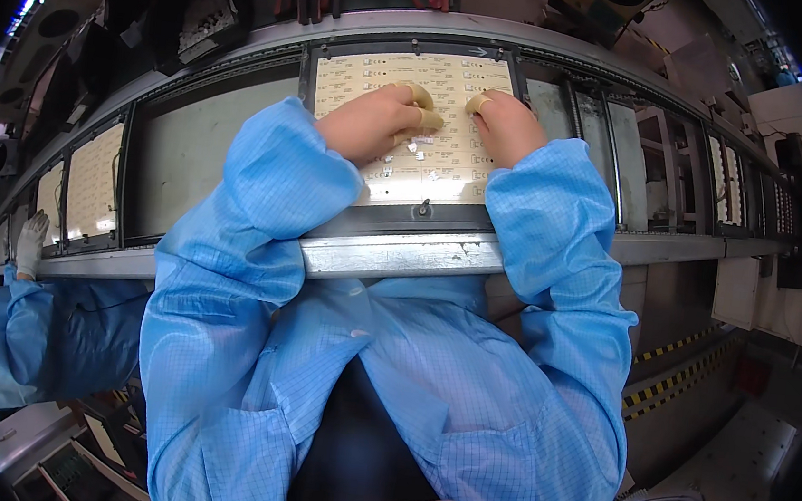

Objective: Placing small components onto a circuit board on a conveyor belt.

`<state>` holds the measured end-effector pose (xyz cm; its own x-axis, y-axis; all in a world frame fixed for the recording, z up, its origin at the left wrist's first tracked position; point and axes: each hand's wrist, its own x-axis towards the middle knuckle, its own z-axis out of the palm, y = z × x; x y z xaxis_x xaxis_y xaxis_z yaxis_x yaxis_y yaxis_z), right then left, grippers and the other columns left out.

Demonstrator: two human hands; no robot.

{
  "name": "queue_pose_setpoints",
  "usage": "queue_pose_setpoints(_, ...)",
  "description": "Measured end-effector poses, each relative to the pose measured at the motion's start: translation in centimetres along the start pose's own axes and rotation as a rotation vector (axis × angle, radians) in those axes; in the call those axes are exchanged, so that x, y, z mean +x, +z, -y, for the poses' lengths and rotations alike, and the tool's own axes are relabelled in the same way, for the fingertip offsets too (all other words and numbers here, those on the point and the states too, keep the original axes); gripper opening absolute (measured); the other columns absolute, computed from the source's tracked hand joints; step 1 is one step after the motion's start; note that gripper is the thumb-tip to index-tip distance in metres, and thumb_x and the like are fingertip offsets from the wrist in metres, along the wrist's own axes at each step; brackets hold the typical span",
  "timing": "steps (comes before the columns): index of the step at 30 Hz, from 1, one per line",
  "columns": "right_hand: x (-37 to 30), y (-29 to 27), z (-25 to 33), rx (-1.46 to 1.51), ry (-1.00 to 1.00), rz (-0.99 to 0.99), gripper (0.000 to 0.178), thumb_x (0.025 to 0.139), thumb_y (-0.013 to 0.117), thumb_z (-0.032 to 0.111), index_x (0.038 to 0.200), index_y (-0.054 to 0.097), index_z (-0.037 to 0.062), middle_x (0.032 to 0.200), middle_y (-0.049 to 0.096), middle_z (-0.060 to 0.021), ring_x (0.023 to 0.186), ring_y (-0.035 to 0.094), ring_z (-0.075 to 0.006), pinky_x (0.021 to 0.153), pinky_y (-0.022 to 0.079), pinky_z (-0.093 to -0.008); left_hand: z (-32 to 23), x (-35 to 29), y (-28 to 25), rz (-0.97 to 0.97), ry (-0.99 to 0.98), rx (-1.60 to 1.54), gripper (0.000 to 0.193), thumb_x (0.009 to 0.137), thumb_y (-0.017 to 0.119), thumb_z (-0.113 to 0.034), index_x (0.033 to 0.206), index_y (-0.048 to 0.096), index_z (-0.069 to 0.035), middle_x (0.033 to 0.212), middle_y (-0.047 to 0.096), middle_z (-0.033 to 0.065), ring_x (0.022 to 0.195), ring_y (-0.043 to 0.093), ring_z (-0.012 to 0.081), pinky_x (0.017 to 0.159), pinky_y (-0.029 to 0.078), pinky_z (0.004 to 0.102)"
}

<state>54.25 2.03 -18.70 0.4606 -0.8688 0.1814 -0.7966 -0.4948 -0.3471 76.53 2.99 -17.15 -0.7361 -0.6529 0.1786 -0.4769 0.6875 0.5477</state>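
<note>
1. Conveyor line (668, 245), broad and bent by the lens, with a metal near rail (405, 256) under both sleeves. Better to rest lightly there, if at all, for steadier wrists.
2. Blue jacket (502, 403), loose at the cuffs: left cuff (332, 166) over the near-left part of the panel (340, 78), right cuff (544, 163) by its right edge. Worth holding both high, so as to drag nothing out of place.
3. Dark frame (366, 217), directly around the panel, with a small knob (424, 208) at the near edge. Probably best left undisturbed.
4. Cream printed panel, flat inside that frame, straight ahead of the body, under both hands. Sensible to use light, even pressure, for fear of scuffing the print.
5. Left hand (369, 122), fingers curled down around the panel's middle; right hand (510, 131), thumb and index finger drawn close together. No telling from this angle about a piece in either grip.
6. Tan finger covers (430, 118), on fingertips of both hands. Best to touch with covered tips only.
7. Small white pieces (413, 147), scattered on the panel, just nearer the body than the left fingertips. When lifting, pinch gently and singly; avoid sliding.
</note>
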Motion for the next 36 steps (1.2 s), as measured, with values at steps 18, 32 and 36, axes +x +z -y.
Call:
queue_pose_setpoints(18,-1.3,0.2,3.3,0.153,-0.109,0.173,0.019,0.079,0.062,0.012,0.096,0.06,0.0025,0.089,0.054,-0.012,0.085,0.056,-0.0278,0.076,0.047,-0.0343,0.6,-2.1,-2.2,-0.185,-0.503,0.047,0.019,0.082,0.06,-0.014,0.095,0.061,0.0,0.08,0.06,0.0146,0.069,0.059,0.0236,0.063,0.048,0.0313)
queue_pose_setpoints(32,-2.6,-1.0,0.5,0.25,-0.008,-0.028,0.015,0.079,0.059,0.006,0.094,0.06,0.0055,0.076,0.058,-0.011,0.069,0.058,-0.0222,0.064,0.047,-0.0302,0.2,-3.7,-2.4,-0.063,-0.563,-0.218,0.018,0.082,0.061,-0.004,0.1,0.062,-0.001,0.079,0.061,0.006,0.073,0.057,0.0102,0.066,0.047,0.0235)
queue_pose_setpoints(36,-2.9,-1.6,0.3,0.303,0.095,0.076,0.015,0.078,0.061,0.006,0.092,0.062,0.0052,0.077,0.058,-0.0109,0.068,0.057,-0.0218,0.064,0.047,-0.0302,-0.8,-4.0,-2.2,-0.123,-0.526,-0.11,0.019,0.079,0.06,-0.003,0.098,0.063,-0.002,0.084,0.061,0.0125,0.077,0.059,0.0202,0.071,0.048,0.0293)
